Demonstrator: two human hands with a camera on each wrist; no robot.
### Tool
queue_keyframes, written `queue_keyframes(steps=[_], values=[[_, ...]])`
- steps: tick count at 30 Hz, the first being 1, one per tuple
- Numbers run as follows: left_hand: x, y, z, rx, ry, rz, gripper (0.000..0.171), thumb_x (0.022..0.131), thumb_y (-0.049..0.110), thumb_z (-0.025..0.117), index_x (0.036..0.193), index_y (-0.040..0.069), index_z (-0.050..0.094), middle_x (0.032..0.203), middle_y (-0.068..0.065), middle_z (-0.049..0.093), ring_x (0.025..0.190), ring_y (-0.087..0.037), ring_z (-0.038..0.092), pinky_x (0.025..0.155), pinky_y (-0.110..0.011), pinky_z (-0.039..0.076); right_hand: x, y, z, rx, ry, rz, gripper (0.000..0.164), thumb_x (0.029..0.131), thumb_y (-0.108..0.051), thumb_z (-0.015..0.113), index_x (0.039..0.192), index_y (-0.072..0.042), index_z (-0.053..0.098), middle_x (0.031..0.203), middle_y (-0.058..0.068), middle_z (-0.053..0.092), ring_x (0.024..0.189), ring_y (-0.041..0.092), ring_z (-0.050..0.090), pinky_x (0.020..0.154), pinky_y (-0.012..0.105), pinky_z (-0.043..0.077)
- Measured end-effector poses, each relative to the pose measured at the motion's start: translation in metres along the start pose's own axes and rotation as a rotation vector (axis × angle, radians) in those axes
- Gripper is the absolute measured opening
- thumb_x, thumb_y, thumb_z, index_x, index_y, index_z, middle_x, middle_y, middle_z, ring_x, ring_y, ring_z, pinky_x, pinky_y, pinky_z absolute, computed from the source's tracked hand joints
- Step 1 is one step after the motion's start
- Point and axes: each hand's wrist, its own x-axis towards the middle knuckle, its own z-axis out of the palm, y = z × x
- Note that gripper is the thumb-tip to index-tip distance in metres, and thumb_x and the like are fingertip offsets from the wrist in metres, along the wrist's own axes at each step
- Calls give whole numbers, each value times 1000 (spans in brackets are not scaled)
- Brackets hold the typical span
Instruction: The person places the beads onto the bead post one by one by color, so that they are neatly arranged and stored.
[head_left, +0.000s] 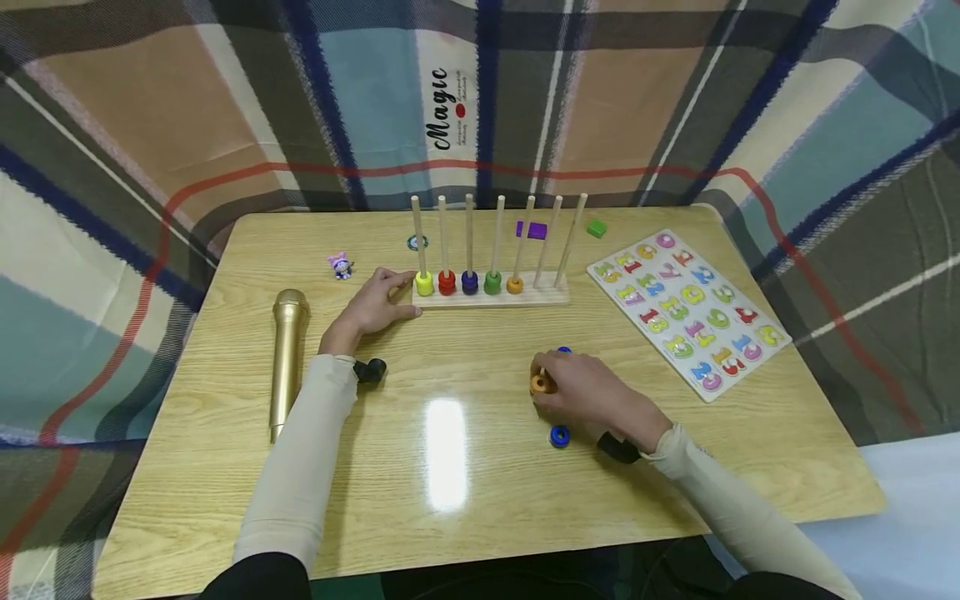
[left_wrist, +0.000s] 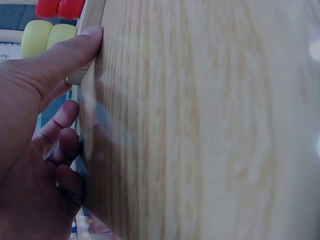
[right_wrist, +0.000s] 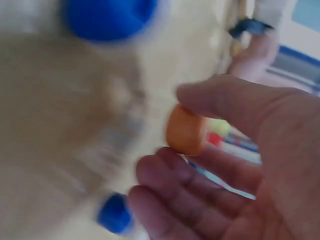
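A wooden peg stand (head_left: 495,298) with several upright pegs stands toward the back of the table. Yellow (head_left: 424,284), red (head_left: 447,283), dark blue (head_left: 469,283) and green beads (head_left: 492,283) sit on its first pegs, then an orange bead (head_left: 514,285); the two rightmost pegs are bare. My left hand (head_left: 381,303) grips the left end of the base, thumb (left_wrist: 85,47) along its front edge. Between thumb and fingers, my right hand (head_left: 588,387) pinches another orange bead (right_wrist: 186,131) above the table. One blue bead (head_left: 560,436) lies nearer me, another (head_left: 565,350) partly behind the hand.
A number board (head_left: 690,312) lies at the right, and a gold cylinder (head_left: 288,362) at the left. Along the back are a small figurine (head_left: 341,266), a round patterned piece (head_left: 417,242), a purple block (head_left: 532,230) and a green block (head_left: 597,228).
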Motion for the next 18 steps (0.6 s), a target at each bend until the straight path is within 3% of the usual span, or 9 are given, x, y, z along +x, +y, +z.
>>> queue_keyframes(steps=[5,11,14,18], values=[[0,1,-2,5,0,1,77,103,27,75,169,16,37,150,-22,38,141,-44,40,121,-63,31,26,-1,-50,136,270,-23,33,94,-16,82,123,-3,73,111,10,73,84,21,68,72,36,57],[1,2,-6,16,5,-1,77,103,26,74,169,16,36,149,-23,38,139,-44,41,120,-63,32,68,-1,-115,208,623,-45,36,99,-17,79,132,-4,72,117,13,68,81,24,62,71,32,47],[0,2,-4,14,0,0,77,103,26,74,169,15,35,150,-23,37,139,-44,41,119,-63,32,84,-3,-127,199,690,-19,38,101,-20,78,135,-5,72,118,14,68,85,27,62,75,34,48],[3,2,-2,16,-13,2,78,104,27,74,169,15,35,149,-23,38,139,-44,41,120,-63,32,95,-2,-131,139,683,19,41,102,-21,75,140,-5,71,116,16,69,90,30,65,79,36,51]])
